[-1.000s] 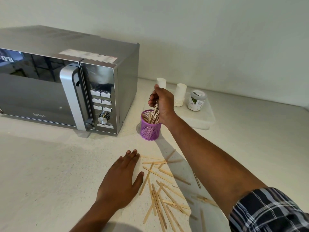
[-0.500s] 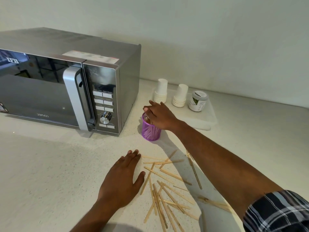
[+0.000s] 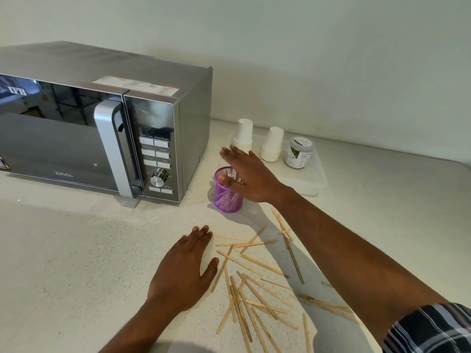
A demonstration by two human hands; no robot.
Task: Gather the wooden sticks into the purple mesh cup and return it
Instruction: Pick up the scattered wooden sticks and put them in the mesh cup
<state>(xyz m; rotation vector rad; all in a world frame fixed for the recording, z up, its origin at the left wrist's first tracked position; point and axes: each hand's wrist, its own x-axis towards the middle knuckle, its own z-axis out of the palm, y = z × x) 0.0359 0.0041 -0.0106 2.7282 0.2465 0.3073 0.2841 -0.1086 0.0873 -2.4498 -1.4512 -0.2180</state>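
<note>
Nearest us, our left hand [image 3: 184, 270] lies flat on the bench [image 3: 76, 250], fingers straight and together, thumb out, holding nothing. Just beside it, on the side away from the microwave, the wooden sticks [image 3: 251, 284] lie scattered and crossing one another on the bench. Beyond them the purple mesh cup [image 3: 227, 193] stands upright near the microwave's [image 3: 107, 123] front corner, with some sticks showing through its mesh. Our right hand [image 3: 251, 178] hovers over the cup's rim, fingers spread apart and straight, gripping nothing. Farther back, past the cup from the microwave, two stacks of white paper cups [image 3: 257, 145] and a small jar [image 3: 298, 152] sit on a white tray [image 3: 313, 184].
</note>
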